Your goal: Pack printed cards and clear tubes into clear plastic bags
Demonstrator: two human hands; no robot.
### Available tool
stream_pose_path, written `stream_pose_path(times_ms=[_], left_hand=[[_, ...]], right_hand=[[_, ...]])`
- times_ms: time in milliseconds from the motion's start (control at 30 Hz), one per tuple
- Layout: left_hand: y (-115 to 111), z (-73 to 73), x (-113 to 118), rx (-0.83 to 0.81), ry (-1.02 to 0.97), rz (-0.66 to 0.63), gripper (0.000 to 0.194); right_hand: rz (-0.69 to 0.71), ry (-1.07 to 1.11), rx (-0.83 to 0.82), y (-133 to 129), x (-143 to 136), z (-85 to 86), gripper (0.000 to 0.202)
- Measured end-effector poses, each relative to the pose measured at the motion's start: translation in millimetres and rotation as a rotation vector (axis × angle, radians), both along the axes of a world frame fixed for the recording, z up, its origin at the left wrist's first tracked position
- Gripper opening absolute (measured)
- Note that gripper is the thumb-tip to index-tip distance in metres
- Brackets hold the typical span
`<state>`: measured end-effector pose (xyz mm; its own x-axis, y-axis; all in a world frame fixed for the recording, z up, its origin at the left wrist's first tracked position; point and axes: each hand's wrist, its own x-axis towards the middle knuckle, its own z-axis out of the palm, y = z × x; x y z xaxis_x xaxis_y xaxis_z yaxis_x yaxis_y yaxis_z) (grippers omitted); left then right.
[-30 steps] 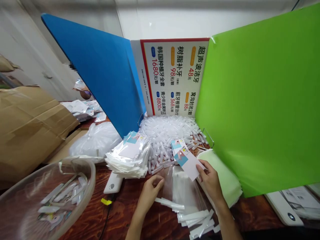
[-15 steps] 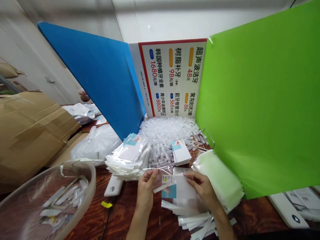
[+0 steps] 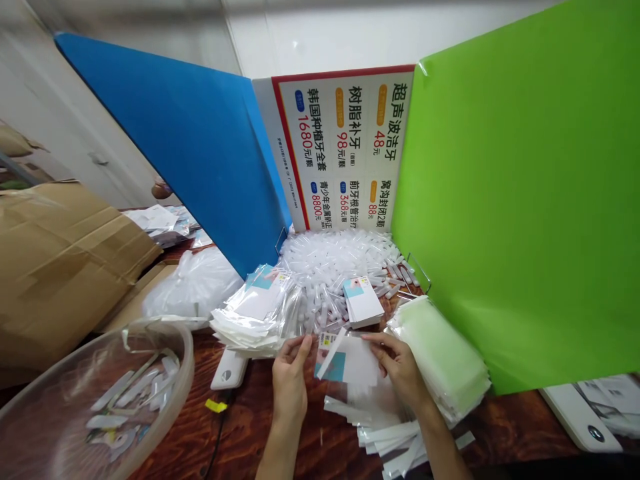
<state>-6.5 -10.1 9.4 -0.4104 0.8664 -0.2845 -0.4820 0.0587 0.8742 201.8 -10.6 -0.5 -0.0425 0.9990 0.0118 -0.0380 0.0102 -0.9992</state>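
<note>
My left hand [image 3: 291, 373] is pinched at the left edge of a clear plastic bag [image 3: 319, 341]. My right hand [image 3: 397, 363] grips the bag's upper right side between thumb and fingers. Inside or against the bag is a white card with a blue printed corner [image 3: 361, 362]. A narrow white strip [image 3: 332, 353] slants across the card's printed end; whether it lies in or on the bag I cannot tell. Below the hands, loose white strips [image 3: 395, 440] lie spread on the wooden table [image 3: 320, 447], with part of the bundle under my right wrist.
Behind the hands are a heap of small clear-white tubes [image 3: 340, 257], a card stack [image 3: 364, 303] and filled bags [image 3: 255, 313]. Pale green bags [image 3: 440, 353] lie right. A plastic bin [image 3: 185, 373] stands left. Blue [image 3: 190, 147] and green [image 3: 515, 200] panels rise at the sides.
The card and bag have moved slightly up and left between my hands. The narrow strip has turned from nearly level to steeply slanted. The clear film stretched above the card has come down.
</note>
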Motion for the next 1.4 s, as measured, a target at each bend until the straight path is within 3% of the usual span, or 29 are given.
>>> stream_pose_path(times_ms=[167,400,600,700,833,1000,1133,1233,1400], left_hand=[[-0.7,1.4,-7.3,-0.003,0.108,-0.021,0.039],[-4.5,-8.4,-6.3,-0.001,0.192,-0.068,0.04],[-10.5,1.6,-0.3,-0.003,0.268,-0.243,0.033],[-15.3,9.2,11.8,-0.042,0.243,-0.293,0.035],[-19.0,8.6,26.7,-0.052,0.22,-0.234,0.049],[-19.0,7.1,24.7,-0.055,0.104,-0.298,0.062],[-20.9,19.0,10.5,-0.053,0.125,-0.418,0.064],[-16.4,34.2,-6.0,-0.055,0.297,-0.471,0.056],[17.9,71.5,-58.2,-0.003,0.678,-0.255,0.051]], right_hand=[[0.014,-0.059,0.019,0.0,7.8,-4.1,0.029],[0.019,-0.086,0.07,-2.0,18.9,-0.5,0.021],[-0.051,-0.052,-0.012,-0.6,21.7,-4.6,0.03],[-0.058,-0.024,-0.023,0.7,12.3,-5.7,0.033],[0.012,0.061,-0.004,-2.1,-10.8,0.0,0.035],[0.097,0.267,-0.048,-7.6,-38.6,12.0,0.042],[0.144,0.348,-0.057,-4.9,-50.0,15.3,0.043],[0.2,0.223,-0.02,4.9,-49.5,19.1,0.036],[0.062,-0.328,0.303,39.6,-26.8,29.4,0.023]])
